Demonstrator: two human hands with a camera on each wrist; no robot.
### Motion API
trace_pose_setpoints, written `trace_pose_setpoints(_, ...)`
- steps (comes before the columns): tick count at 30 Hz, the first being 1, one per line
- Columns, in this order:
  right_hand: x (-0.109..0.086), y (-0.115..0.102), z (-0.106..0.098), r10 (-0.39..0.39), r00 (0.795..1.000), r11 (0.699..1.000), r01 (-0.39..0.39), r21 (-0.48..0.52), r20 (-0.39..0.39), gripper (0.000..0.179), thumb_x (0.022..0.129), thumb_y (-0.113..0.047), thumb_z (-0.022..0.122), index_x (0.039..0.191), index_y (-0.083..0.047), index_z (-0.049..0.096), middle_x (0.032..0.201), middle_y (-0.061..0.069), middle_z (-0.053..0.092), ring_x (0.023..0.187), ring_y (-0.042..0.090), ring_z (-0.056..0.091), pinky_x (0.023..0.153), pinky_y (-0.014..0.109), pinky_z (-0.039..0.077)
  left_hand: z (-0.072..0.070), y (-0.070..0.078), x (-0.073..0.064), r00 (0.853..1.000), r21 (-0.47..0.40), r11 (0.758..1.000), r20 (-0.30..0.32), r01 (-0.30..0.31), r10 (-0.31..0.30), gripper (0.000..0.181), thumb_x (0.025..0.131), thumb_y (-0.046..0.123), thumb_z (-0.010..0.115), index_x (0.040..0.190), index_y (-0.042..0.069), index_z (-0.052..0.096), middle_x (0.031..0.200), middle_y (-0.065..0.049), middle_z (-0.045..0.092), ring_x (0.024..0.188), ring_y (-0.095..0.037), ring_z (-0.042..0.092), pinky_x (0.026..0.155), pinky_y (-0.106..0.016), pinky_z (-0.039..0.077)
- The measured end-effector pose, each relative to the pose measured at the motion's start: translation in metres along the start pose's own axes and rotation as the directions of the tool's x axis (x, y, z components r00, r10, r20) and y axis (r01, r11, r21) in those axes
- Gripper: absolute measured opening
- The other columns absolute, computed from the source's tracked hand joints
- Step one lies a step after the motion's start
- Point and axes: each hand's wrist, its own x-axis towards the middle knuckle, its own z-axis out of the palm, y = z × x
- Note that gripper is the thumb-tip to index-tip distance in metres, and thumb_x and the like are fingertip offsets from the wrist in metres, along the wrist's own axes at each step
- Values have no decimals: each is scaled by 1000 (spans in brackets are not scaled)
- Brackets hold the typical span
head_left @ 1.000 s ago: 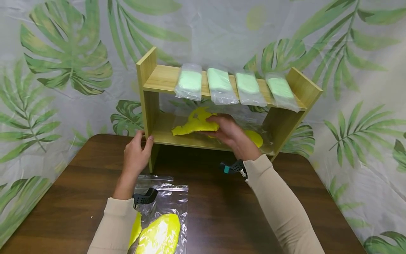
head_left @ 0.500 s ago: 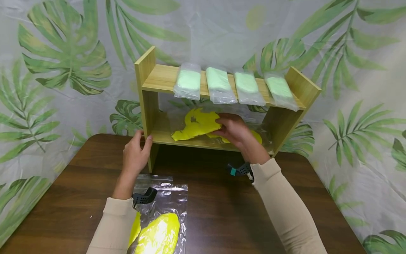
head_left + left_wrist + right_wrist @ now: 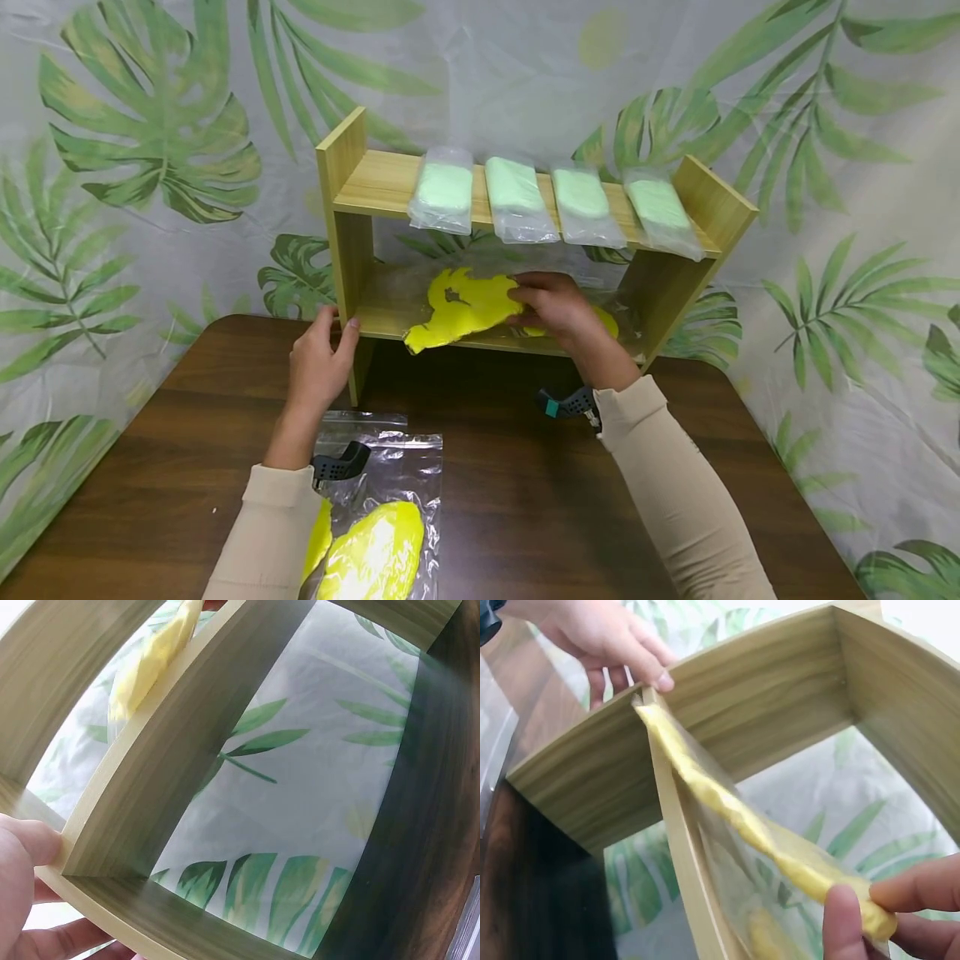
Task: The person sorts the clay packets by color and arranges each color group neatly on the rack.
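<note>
My right hand (image 3: 558, 312) pinches the right end of a clear bag with a flat, irregular yellow clay-like slab (image 3: 468, 308) inside. Its left end dips over the front edge of the wooden shelf's (image 3: 347, 275) middle board. In the right wrist view the yellow bag (image 3: 739, 814) appears nearly edge-on, between thumb and fingers. My left hand (image 3: 322, 362) grips the shelf's left side panel, thumb on the front edge and fingers around the outer side. The left wrist view shows the thumb (image 3: 34, 838) where board and panel meet. Another yellow bagged piece (image 3: 606, 321) lies behind the right hand.
Several pale green bagged packs (image 3: 444, 185) lie in a row on the top board, their bag ends hanging over its front edge. Clear zip bags with yellow slabs (image 3: 378, 546) lie on the dark wooden table (image 3: 525, 500) beside the left forearm. A leaf-patterned cloth (image 3: 525, 75) hangs behind.
The yellow slab's left end has swung down and forward over the board's front edge, so more of its face shows. The right hand has shifted slightly right; the left hand keeps its place.
</note>
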Motion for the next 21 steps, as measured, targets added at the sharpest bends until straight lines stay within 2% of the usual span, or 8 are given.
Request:
trace_pose_setpoints(3, 2, 2, 0, 11, 1000, 996, -9, 90, -18, 50, 99, -8, 52, 145, 2, 36, 133, 21, 37, 80, 17, 62, 86, 34, 52, 0, -1, 0, 1000, 0, 1000, 6, 4, -4, 38, 101, 34, 47, 121, 3, 53, 110, -22, 66, 100, -40, 62, 83, -57, 42)
trace_pose_setpoints(6, 3, 4, 1, 9, 999, 987, -2, 160, -40, 49, 98, -6, 51, 144, 4, 36, 132, 20, 36, 75, 15, 60, 86, 31, 52, 0, -1, 1, 1000, -2, 1000, 10, 6, -6, 38, 101, 34, 47, 121, 3, 53, 111, -22, 66, 100, -40, 62, 83, -57, 42)
trace_pose_setpoints(10, 3, 7, 2, -18, 998, 988, 28, 153, -68, 48, 97, -5, 53, 142, 5, 38, 126, 20, 39, 77, 18, 58, 85, 32, 52, 0, 0, 0, 1000, -3, 1000, 10, 5, -5, 38, 101, 35, 47, 121, 3, 53, 111, -22, 66, 100, -40, 62, 83, -57, 43)
trace_pose_setpoints(13, 2, 10, 1, -73, 990, 997, 73, -9, -117, 43, 95, -9, 58, 134, 5, 46, 123, 20, 47, 82, 23, 62, 79, 34, 55, 0, 0, 0, 1000, -2, 1000, 4, 4, -4, 38, 101, 35, 47, 121, 4, 54, 111, -21, 66, 100, -40, 63, 83, -57, 43)
trace_pose_setpoints(15, 0, 12, 1, -133, 978, 977, 103, -184, -159, 38, 93, -14, 62, 126, 3, 53, 119, 19, 54, 85, 28, 64, 74, 37, 56, 1, 0, -1, 1000, -3, 1000, 0, 2, -2, 37, 101, 35, 47, 120, 4, 54, 111, -21, 66, 100, -40, 63, 83, -57, 43)
trace_pose_setpoints(17, -2, 14, 0, -202, 959, 920, 117, -373, -197, 34, 92, -21, 65, 118, 1, 59, 114, 17, 60, 86, 30, 64, 73, 39, 55, 1, 0, -1, 1000, -1, 1000, -5, -1, 1, 37, 101, 34, 47, 120, 4, 54, 111, -21, 66, 100, -41, 63, 83, -57, 43)
trace_pose_setpoints(19, -3, 15, 0, -257, 941, 859, 118, -499, -219, 31, 91, -25, 66, 111, -1, 64, 109, 16, 64, 88, 31, 64, 73, 42, 53, 1, 0, 0, 1000, -2, 1000, -8, -2, 2, 36, 100, 34, 47, 120, 4, 54, 111, -21, 66, 99, -41, 63, 82, -57, 43)
trace_pose_setpoints(21, -3, 16, 0, -286, 929, 812, 106, -575, -233, 30, 90, -29, 67, 106, -3, 66, 105, 14, 66, 88, 31, 63, 73, 44, 50, 1, 0, 0, 1000, -3, 1000, -12, -3, 3, 36, 100, 33, 48, 119, 4, 55, 111, -21, 67, 99, -41, 63, 82, -57, 43)
